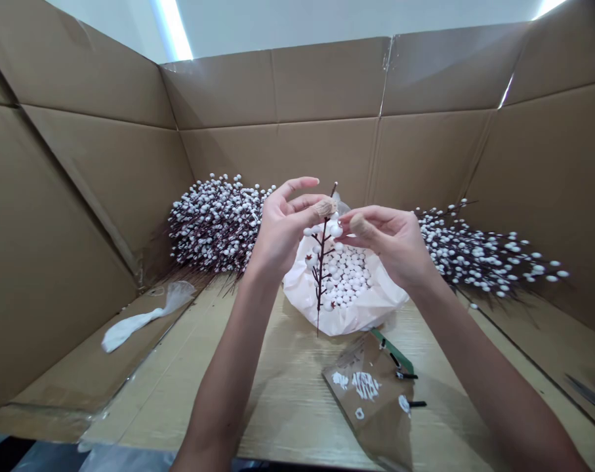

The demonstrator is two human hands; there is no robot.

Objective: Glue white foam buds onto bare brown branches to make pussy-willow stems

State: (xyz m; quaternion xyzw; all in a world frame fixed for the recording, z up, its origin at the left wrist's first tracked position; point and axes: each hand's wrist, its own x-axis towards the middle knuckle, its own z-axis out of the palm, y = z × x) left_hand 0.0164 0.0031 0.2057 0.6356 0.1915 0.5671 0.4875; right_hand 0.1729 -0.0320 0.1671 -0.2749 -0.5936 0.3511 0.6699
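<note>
My left hand (297,216) pinches a dark brown artificial berry branch (321,262) near its top, holding it upright with the bare stem end pointing down. Several white berries sit on its side twigs, some with reddish star-shaped tips; other twigs are bare. At the branch's upper right, my right hand (388,236) has thumb and fingers closed at a white berry (335,229). The fingertips partly hide that contact. Below and behind the branch, a pale plastic bag (297,288) lies open, full of loose white berries (351,275).
Bundles of finished-looking white berry branches lie at the back left (213,223) and right (479,252). A cardboard piece (376,406) with white smears and dark twigs lies in front. A knotted white bag (134,324) is at left, scissors (590,396) at right. Cardboard walls (297,85) surround the table.
</note>
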